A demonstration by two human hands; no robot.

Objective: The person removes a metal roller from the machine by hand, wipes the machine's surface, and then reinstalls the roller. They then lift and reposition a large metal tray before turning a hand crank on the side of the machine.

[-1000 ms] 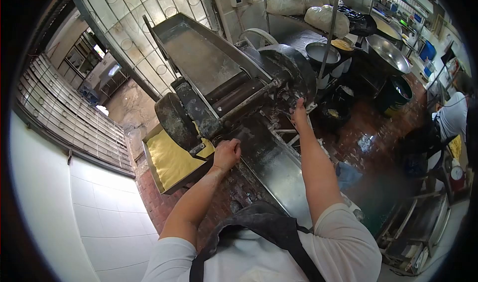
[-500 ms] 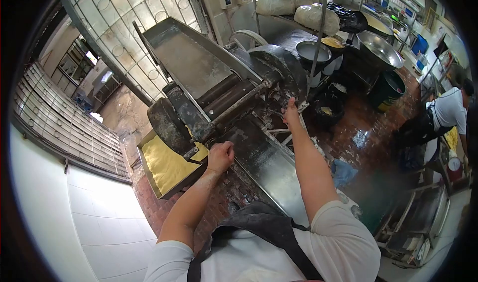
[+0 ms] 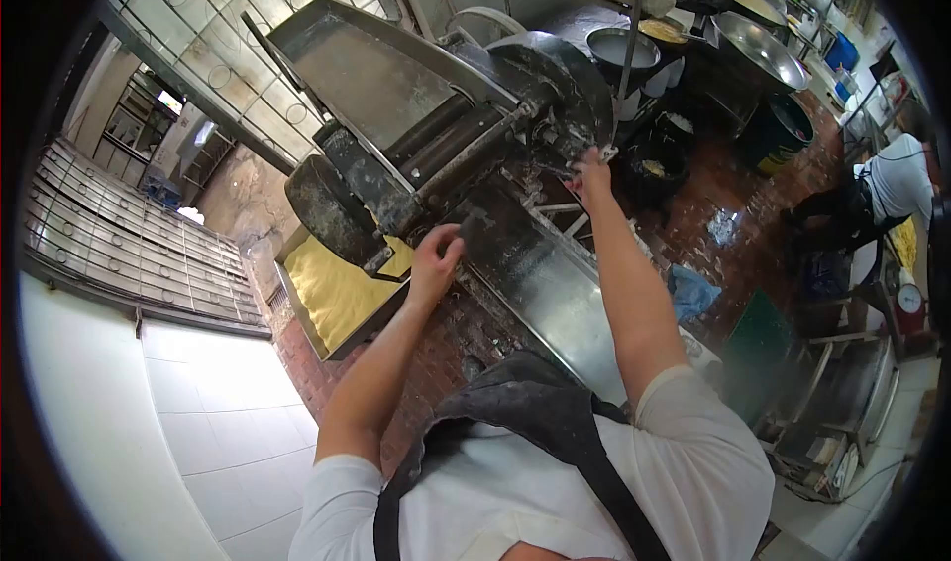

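In front of me stands a dark, worn roller machine [image 3: 456,155] with a sloping metal tray [image 3: 367,81] on top. My left hand [image 3: 436,259] is by the machine's lower left edge, its fingers loosely bent and apart from the thumb, nothing visible in it. At the machine's right side, my right hand [image 3: 592,178] has its fingers curled at the mechanism below the round guard; what they hold is hidden. Between my arms a smooth metal chute [image 3: 545,304] slopes down toward me. Yellow dough or meal [image 3: 337,279] fills a tray at the lower left.
A barred gate [image 3: 218,36] rises behind the machine. On the right are metal bowls [image 3: 758,51], a dark green bin [image 3: 778,130] and a blue plastic bag [image 3: 691,292] on the wet tiled floor. Another person [image 3: 892,185] bends over at far right, near a dial scale [image 3: 909,299].
My left hand has risen slightly and its fingers have loosened from a closer curl. My right hand has shifted up and a little right along the machine's side. The view has tilted down somewhat.
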